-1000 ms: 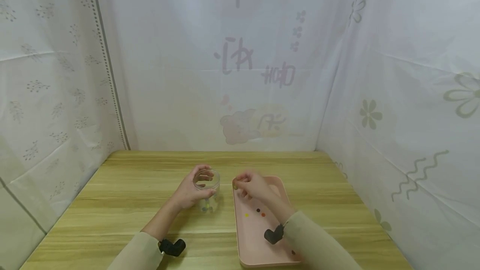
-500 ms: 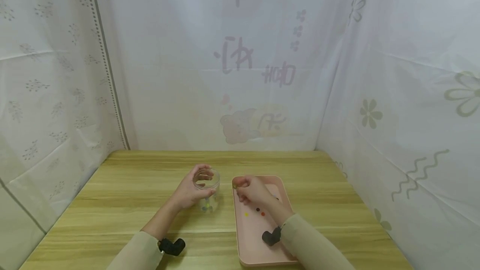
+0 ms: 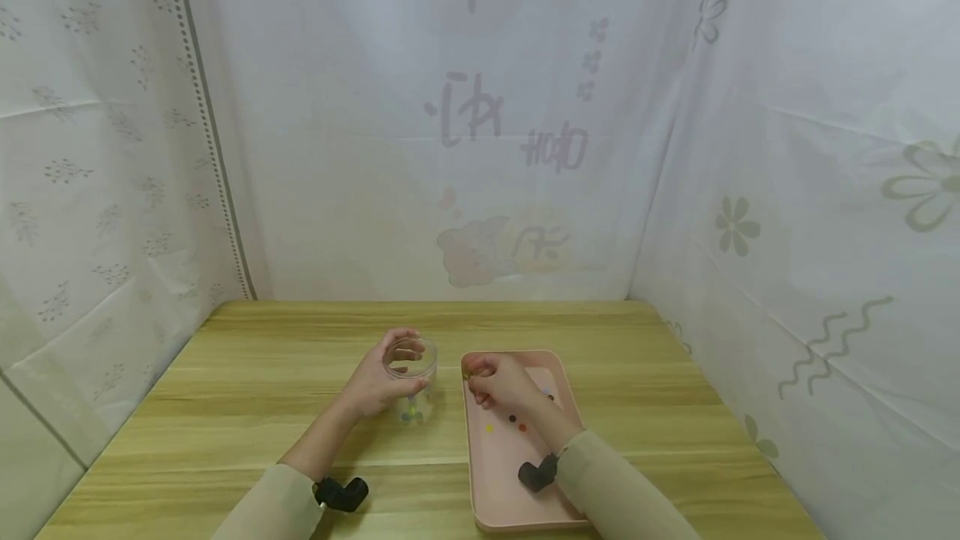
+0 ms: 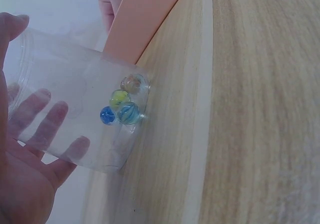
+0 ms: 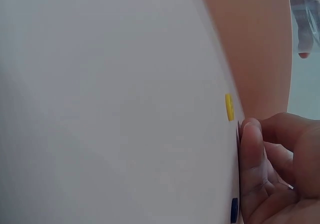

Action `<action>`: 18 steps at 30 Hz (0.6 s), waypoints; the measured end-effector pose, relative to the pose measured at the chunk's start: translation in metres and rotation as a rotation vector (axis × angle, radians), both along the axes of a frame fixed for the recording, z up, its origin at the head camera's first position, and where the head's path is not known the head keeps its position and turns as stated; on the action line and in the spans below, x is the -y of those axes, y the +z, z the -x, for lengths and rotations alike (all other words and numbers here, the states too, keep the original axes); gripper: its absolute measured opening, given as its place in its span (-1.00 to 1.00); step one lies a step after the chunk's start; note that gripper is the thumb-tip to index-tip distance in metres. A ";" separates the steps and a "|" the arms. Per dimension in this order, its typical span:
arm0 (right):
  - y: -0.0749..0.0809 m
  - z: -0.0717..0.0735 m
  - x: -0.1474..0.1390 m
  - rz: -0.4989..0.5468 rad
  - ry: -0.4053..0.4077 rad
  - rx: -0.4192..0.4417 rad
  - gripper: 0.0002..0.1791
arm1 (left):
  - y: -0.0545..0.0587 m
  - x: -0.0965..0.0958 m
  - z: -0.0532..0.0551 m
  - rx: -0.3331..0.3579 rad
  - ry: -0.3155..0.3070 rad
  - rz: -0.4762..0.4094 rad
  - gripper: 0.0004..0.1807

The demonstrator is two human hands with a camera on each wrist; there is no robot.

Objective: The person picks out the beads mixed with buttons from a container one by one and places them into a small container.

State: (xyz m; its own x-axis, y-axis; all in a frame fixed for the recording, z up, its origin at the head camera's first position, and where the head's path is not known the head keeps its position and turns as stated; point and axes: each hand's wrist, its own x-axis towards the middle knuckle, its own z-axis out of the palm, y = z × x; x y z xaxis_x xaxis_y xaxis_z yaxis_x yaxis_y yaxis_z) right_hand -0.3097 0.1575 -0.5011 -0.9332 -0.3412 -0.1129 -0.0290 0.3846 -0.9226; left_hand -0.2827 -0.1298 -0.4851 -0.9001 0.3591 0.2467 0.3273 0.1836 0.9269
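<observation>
A clear plastic jar (image 3: 417,397) stands upright on the table, and my left hand (image 3: 369,383) grips it round the side near its rim. At the jar's bottom lie several glass marbles (image 4: 120,100), blue, yellow and brownish. To the right is a pink tray (image 3: 498,490). My right hand (image 3: 506,383) is low over the tray's far left corner, thumb and fingers bent together around a small yellowish thing (image 3: 468,376) mostly hidden by the fingertips. A yellow button (image 5: 229,107) and a dark blue button (image 5: 234,210) show near those fingers in the right wrist view.
Small red (image 3: 522,427) and dark (image 3: 512,418) button-like pieces lie in the tray with the yellow one, others partly behind the right wrist. A wood-grain table (image 3: 300,373) bears everything. White printed curtains (image 3: 360,148) close off the back and sides.
My right hand has sunk slightly into the tray's far left corner and drawn its fingers closer together. My left hand and the jar stay in place.
</observation>
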 end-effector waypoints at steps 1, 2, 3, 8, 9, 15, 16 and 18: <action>-0.001 0.000 0.000 -0.004 0.006 -0.007 -0.71 | 0.000 0.000 0.000 0.001 -0.001 0.000 -0.17; -0.001 0.000 0.000 -0.010 0.010 -0.013 -0.72 | 0.000 0.000 0.000 0.002 -0.002 0.000 -0.16; -0.002 0.001 0.000 -0.019 0.013 -0.019 -0.74 | 0.000 0.000 0.000 0.003 -0.002 -0.001 -0.16; -0.004 0.003 0.000 -0.042 0.020 -0.045 -0.78 | 0.000 0.001 0.001 0.014 -0.001 -0.010 -0.18; -0.004 0.004 0.000 -0.042 0.023 -0.047 -0.79 | -0.001 0.001 0.001 0.015 0.000 -0.011 -0.18; -0.004 0.004 0.000 -0.030 0.033 -0.037 -0.83 | -0.001 0.001 0.001 0.010 -0.005 -0.011 -0.18; -0.004 0.004 0.000 -0.029 0.032 -0.034 -0.83 | -0.001 0.001 0.001 0.008 -0.007 -0.013 -0.18; -0.004 0.003 -0.001 -0.030 0.027 -0.031 -0.83 | -0.001 0.001 0.001 0.006 -0.009 -0.017 -0.19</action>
State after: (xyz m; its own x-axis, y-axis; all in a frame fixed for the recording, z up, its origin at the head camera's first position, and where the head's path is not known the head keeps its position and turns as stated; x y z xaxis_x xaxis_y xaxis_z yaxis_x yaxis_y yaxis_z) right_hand -0.3131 0.1581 -0.5054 -0.9268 -0.3636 -0.0945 -0.0683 0.4105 -0.9093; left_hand -0.2837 -0.1303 -0.4864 -0.8986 0.3626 0.2469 0.3228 0.1653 0.9319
